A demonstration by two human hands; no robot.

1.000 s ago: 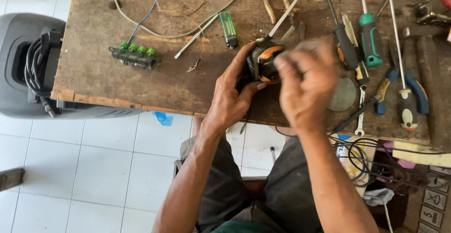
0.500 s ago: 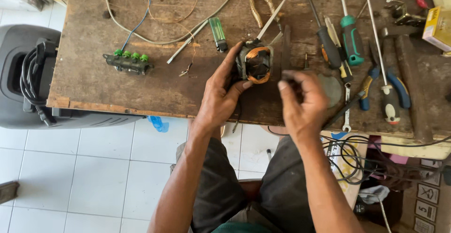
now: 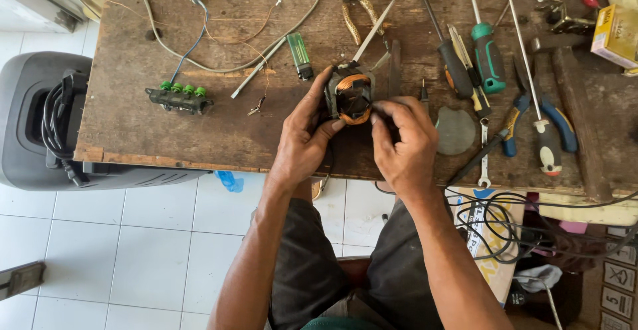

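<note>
A small motor stator [image 3: 351, 95] with copper windings in a dark metal frame sits upright on the wooden workbench [image 3: 199, 137]. My left hand [image 3: 304, 138] grips its left side, thumb under its front edge. My right hand [image 3: 401, 140] is at its right side, fingertips touching the frame's edge. The bottom of the stator is hidden behind my fingers.
On the bench lie a green terminal block [image 3: 179, 97], a green lighter [image 3: 300, 54], cables, pliers [image 3: 351, 4], screwdrivers [image 3: 485, 51], blue-handled pliers [image 3: 541, 120] and a grey disc [image 3: 456, 130]. A black speaker [image 3: 40, 130] stands to the left; tangled cords [image 3: 505, 227] hang at the right.
My right hand came off the top of the stator, dropped back, then returned to touch its right edge. My left hand kept hold of it.
</note>
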